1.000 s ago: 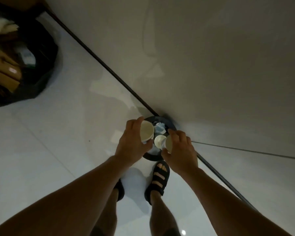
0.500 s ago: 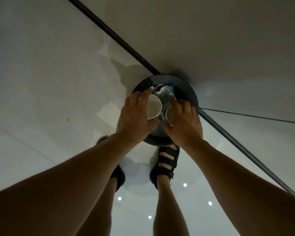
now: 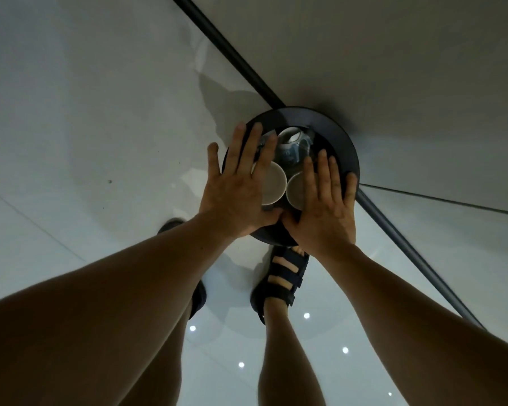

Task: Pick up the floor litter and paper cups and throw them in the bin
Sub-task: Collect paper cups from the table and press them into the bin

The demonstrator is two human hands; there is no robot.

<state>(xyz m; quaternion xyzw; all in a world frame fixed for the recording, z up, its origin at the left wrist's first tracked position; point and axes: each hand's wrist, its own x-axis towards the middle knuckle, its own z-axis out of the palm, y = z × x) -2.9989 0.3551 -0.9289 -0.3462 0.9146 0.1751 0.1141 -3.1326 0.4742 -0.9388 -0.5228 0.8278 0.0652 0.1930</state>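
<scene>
Head view: both hands, left (image 3: 237, 191) and right (image 3: 323, 207), fingers spread flat, gripping nothing, hover over two paper cups (image 3: 274, 182) in the round black bin (image 3: 339, 137).

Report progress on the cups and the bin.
Done: both hands, left and right, are spread open above the bin, gripping nothing. In hand: two paper cups sit side by side in the bin's mouth, on top of earlier rubbish. Left: no litter shows on the floor in this view; what lies beyond it cannot be judged.
</scene>
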